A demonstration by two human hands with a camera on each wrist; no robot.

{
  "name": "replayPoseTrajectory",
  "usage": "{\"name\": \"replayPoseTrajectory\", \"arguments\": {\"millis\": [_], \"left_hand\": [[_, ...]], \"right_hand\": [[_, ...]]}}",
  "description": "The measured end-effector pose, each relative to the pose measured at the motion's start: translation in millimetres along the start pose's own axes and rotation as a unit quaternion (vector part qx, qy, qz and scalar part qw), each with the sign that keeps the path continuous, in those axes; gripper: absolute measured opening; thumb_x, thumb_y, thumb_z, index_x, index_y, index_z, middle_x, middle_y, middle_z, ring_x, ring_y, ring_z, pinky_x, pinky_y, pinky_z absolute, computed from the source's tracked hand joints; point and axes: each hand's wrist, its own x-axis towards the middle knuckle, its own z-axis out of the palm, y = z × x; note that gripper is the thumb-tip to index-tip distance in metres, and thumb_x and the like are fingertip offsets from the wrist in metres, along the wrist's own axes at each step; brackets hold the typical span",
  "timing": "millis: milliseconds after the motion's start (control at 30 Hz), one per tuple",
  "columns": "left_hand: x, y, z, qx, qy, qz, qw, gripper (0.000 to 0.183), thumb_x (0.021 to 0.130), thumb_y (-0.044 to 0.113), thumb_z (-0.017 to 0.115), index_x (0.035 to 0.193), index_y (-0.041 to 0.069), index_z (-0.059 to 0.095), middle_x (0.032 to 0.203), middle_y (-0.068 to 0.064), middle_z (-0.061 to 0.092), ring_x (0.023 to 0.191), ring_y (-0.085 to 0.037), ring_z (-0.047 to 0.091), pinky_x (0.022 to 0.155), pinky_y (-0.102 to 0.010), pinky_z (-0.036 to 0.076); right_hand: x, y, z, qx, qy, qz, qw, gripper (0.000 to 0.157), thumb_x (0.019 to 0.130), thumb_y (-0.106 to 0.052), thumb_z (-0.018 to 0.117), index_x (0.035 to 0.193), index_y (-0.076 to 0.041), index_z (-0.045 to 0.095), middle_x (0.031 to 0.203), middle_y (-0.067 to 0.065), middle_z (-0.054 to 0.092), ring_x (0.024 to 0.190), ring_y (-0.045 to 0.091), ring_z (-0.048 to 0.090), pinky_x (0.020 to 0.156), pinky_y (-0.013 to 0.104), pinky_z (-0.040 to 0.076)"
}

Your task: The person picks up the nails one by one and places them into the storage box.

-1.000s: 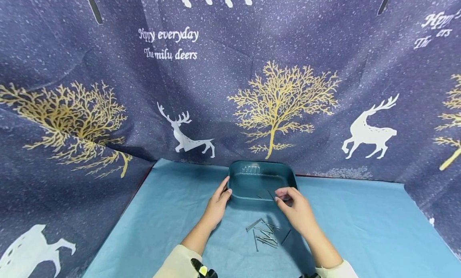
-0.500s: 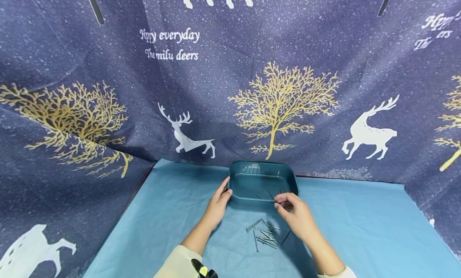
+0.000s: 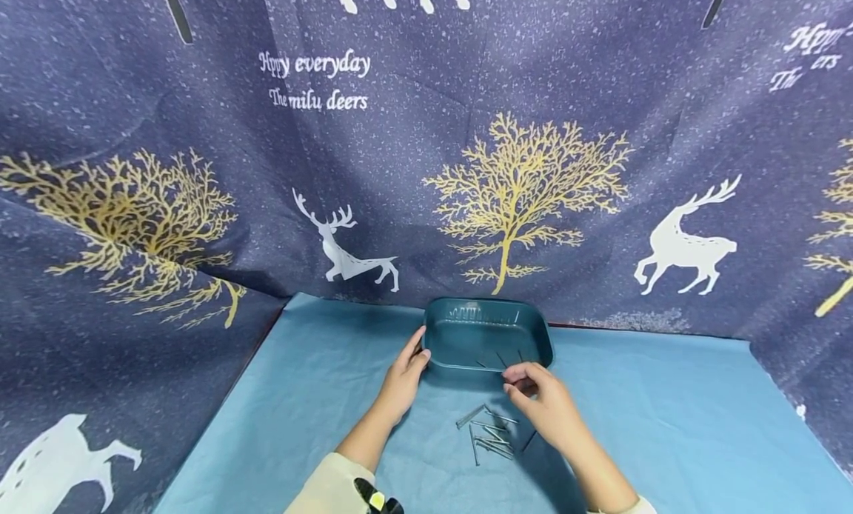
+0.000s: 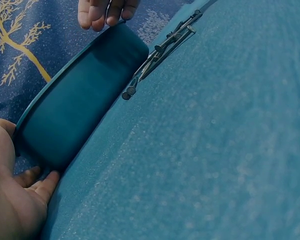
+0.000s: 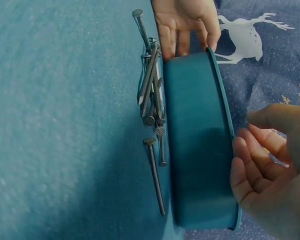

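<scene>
A dark teal plastic tray [image 3: 466, 379] stands at the back of the table. My left hand [image 3: 400, 381] rests against its left end, fingers fairly straight along the side and thumb near the front corner. At the tray's front right rim is my right hand [image 3: 543, 399], its fingers loosely bent, with nothing showing between thumb and fingers in the right wrist view. Inside the tray lie a few thin dark nails [image 3: 501, 360], partly hidden by the front wall. A loose heap of several steel nails [image 3: 493, 438] lies on the cloth in front of the tray.
A single nail [image 5: 156, 175] lies apart on the right of the heap. Light blue cloth [image 3: 320, 366] covers the table. Behind the tray hangs a dark blue curtain [image 3: 400, 166] printed with deer and golden trees.
My right hand has drawn slightly toward me and left, uncovering another nail in the tray's right part. My left hand and the heap of nails have stayed where they were.
</scene>
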Motion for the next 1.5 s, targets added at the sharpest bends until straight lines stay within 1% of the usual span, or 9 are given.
{"name": "replayPoseTrajectory", "arguments": {"millis": [233, 400, 567, 767, 1000, 1100, 1200, 1333, 1500], "left_hand": [[1.0, -1.4, -0.1, -0.002, -0.004, -0.004, 1.0000, 0.057, 0.108, 0.034, 0.049, 0.161, 0.027, 0.029, 0.168, -0.014, 0.022, 0.153, -0.034, 0.029, 0.121, -0.055, 0.034], [-0.1, -0.4, -0.7, 0.006, -0.003, 0.001, 1.0000, 0.057, 0.107, 0.041, 0.049, 0.160, 0.031, 0.031, 0.168, -0.012, 0.024, 0.152, -0.033, 0.031, 0.121, -0.053, 0.035], [-0.6, 1.7, -0.9, 0.006, 0.001, 0.006, 1.0000, 0.053, 0.109, 0.035, 0.048, 0.159, 0.034, 0.032, 0.168, -0.011, 0.025, 0.152, -0.032, 0.032, 0.121, -0.053, 0.035], [0.5, 1.0, -0.5, 0.005, 0.001, 0.004, 1.0000, 0.052, 0.109, 0.032, 0.048, 0.159, 0.034, 0.032, 0.168, -0.011, 0.025, 0.153, -0.032, 0.032, 0.121, -0.052, 0.036], [-0.4, 0.8, -0.7, -0.005, -0.002, 0.004, 1.0000, 0.052, 0.108, 0.035, 0.048, 0.158, 0.036, 0.033, 0.169, -0.011, 0.023, 0.154, -0.031, 0.029, 0.123, -0.053, 0.033], [-1.3, 4.0, -0.8, -0.007, -0.002, 0.001, 1.0000, 0.054, 0.108, 0.035, 0.048, 0.160, 0.032, 0.031, 0.168, -0.012, 0.022, 0.154, -0.033, 0.028, 0.123, -0.054, 0.033], [-1.0, 4.1, -1.0, -0.004, -0.002, 0.000, 1.0000, 0.055, 0.108, 0.034, 0.049, 0.160, 0.031, 0.031, 0.168, -0.013, 0.022, 0.154, -0.034, 0.028, 0.122, -0.054, 0.033], [-0.8, 2.3, -0.9, 0.001, 0.000, 0.003, 1.0000, 0.053, 0.109, 0.032, 0.048, 0.159, 0.034, 0.032, 0.169, -0.011, 0.022, 0.154, -0.032, 0.028, 0.122, -0.054, 0.033], [-2.6, 4.5, -0.3, 0.001, 0.002, 0.004, 1.0000, 0.053, 0.108, 0.032, 0.048, 0.159, 0.034, 0.033, 0.168, -0.010, 0.023, 0.154, -0.032, 0.028, 0.123, -0.054, 0.033]], "right_hand": [[-2, 0, 5.5, 0.008, -0.017, -0.002, 1.000, 0.016, 0.089, -0.004, 0.076, 0.103, -0.010, 0.073, 0.095, -0.004, 0.069, 0.084, 0.003, 0.062, 0.074, 0.020, 0.055], [-2, 0, 8.2, 0.007, -0.031, 0.005, 0.999, 0.015, 0.089, -0.005, 0.076, 0.102, -0.011, 0.073, 0.093, -0.005, 0.068, 0.083, 0.003, 0.060, 0.073, 0.020, 0.053], [-2, 0, 9.6, -0.008, -0.041, -0.001, 0.999, 0.014, 0.088, -0.006, 0.077, 0.101, -0.011, 0.073, 0.092, -0.006, 0.067, 0.081, 0.002, 0.059, 0.072, 0.020, 0.053], [-3, 4, 10.7, -0.028, -0.073, -0.012, 0.997, 0.014, 0.088, -0.005, 0.076, 0.101, -0.009, 0.072, 0.094, -0.003, 0.066, 0.080, -0.001, 0.060, 0.072, 0.020, 0.055], [-4, 7, 9.8, -0.018, -0.103, -0.040, 0.994, 0.012, 0.088, -0.006, 0.075, 0.100, -0.005, 0.070, 0.095, 0.003, 0.066, 0.079, 0.000, 0.062, 0.071, 0.020, 0.056], [-4, 8, 9.4, -0.028, -0.107, -0.046, 0.993, 0.012, 0.088, -0.006, 0.076, 0.099, -0.005, 0.070, 0.094, 0.003, 0.066, 0.079, 0.001, 0.062, 0.070, 0.020, 0.056], [-3, 8, 9.3, -0.043, -0.118, -0.036, 0.991, 0.012, 0.088, -0.007, 0.076, 0.099, -0.007, 0.071, 0.094, 0.001, 0.066, 0.079, 0.000, 0.060, 0.070, 0.020, 0.055], [-3, 8, 8.5, -0.057, -0.139, -0.030, 0.988, 0.011, 0.088, -0.008, 0.076, 0.098, -0.009, 0.071, 0.092, -0.001, 0.064, 0.078, -0.001, 0.059, 0.069, 0.020, 0.054], [-6, 11, 8.4, -0.072, -0.160, -0.042, 0.984, 0.012, 0.086, -0.009, 0.077, 0.096, -0.010, 0.071, 0.090, -0.001, 0.063, 0.076, -0.002, 0.055, 0.066, 0.020, 0.051]]}}
